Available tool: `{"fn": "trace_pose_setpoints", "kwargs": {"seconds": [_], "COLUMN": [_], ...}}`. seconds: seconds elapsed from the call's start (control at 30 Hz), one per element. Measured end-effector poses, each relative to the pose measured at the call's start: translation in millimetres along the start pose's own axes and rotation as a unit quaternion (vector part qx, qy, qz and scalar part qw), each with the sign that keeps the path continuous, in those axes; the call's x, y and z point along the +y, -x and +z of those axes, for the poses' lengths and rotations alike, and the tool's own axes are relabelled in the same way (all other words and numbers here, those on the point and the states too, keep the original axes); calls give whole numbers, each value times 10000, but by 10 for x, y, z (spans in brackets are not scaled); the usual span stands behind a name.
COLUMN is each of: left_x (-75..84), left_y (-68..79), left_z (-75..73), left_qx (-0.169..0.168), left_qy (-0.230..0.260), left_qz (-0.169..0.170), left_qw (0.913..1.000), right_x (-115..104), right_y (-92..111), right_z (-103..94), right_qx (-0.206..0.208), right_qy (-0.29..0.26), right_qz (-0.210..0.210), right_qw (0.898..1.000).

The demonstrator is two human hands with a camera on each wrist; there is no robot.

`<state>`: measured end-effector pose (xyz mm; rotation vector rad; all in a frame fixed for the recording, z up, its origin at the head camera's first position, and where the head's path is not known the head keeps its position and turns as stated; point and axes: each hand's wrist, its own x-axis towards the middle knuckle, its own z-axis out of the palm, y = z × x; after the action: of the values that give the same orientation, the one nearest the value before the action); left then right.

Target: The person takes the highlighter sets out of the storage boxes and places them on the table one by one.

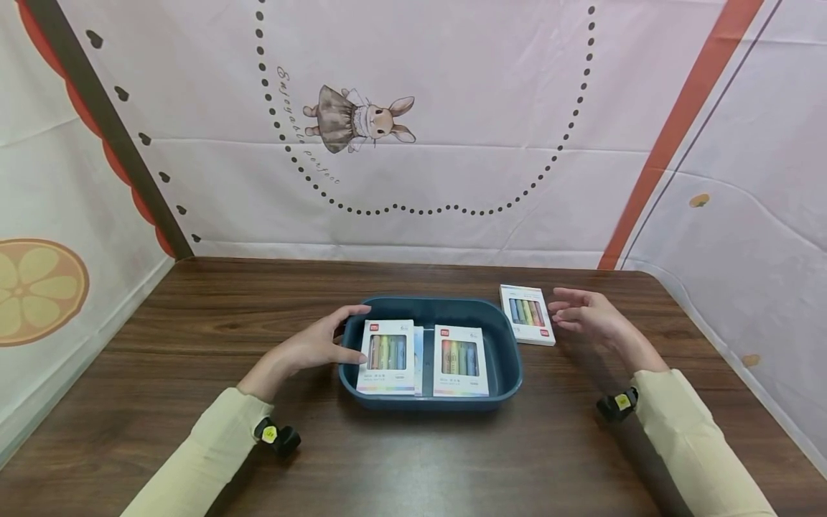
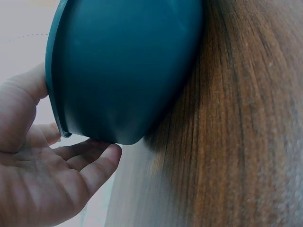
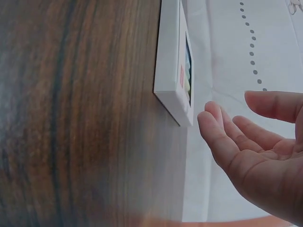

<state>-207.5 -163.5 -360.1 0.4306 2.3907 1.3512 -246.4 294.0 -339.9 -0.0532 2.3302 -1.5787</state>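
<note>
A dark blue plastic basin (image 1: 510,373) stands on the table with two white crayon boxes (image 1: 386,384) (image 1: 460,388) side by side in it, windows upward. Part of another light card or box (image 1: 418,359) shows between them, mostly covered. My left hand (image 1: 316,345) grips the basin's left end, thumb over the rim and fingers against the outer wall (image 2: 109,85). To the right of the basin a third crayon box (image 1: 528,334) lies flat on the table. Just right of this box hovers my right hand (image 1: 591,316), fingers loosely bent, apart from it and holding nothing.
The brown wood-grain table (image 1: 413,467) extends around the basin. A white printed cloth (image 1: 452,201) hangs along the back and both sides. Black wrist cameras (image 1: 278,436) sit on both wrists, close above the table.
</note>
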Motion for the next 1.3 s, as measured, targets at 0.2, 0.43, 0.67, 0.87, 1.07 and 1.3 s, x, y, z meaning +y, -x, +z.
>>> {"fn": "trace_pose_setpoints", "kwargs": {"seconds": [0.2,0.43,0.67,0.87,1.07,1.3], "left_x": [-4,1,10,14,13,10], "left_y": [-2,2,4,7,3,2], "left_z": [-2,-7,-2,-6,-9,-8], "left_qx": [-14,-31,-53,-58,-47,-49], "left_qy": [5,31,71,19,-56,-64], "left_qz": [16,-2,25,18,18,8], "left_qw": [10000,10000,10000,10000,10000,10000], "right_x": [-55,-120,-181,-252,-310,-363], "right_y": [23,46,49,89,117,147], "right_z": [15,72,121,171,231,292], "right_qx": [-51,-80,-219,-324,-324,-359], "right_qy": [-46,110,80,-59,-27,-66], "right_qz": [-87,-190,-355,-440,-551,-648], "right_qw": [9999,9997,9991,9985,9980,9972]}}
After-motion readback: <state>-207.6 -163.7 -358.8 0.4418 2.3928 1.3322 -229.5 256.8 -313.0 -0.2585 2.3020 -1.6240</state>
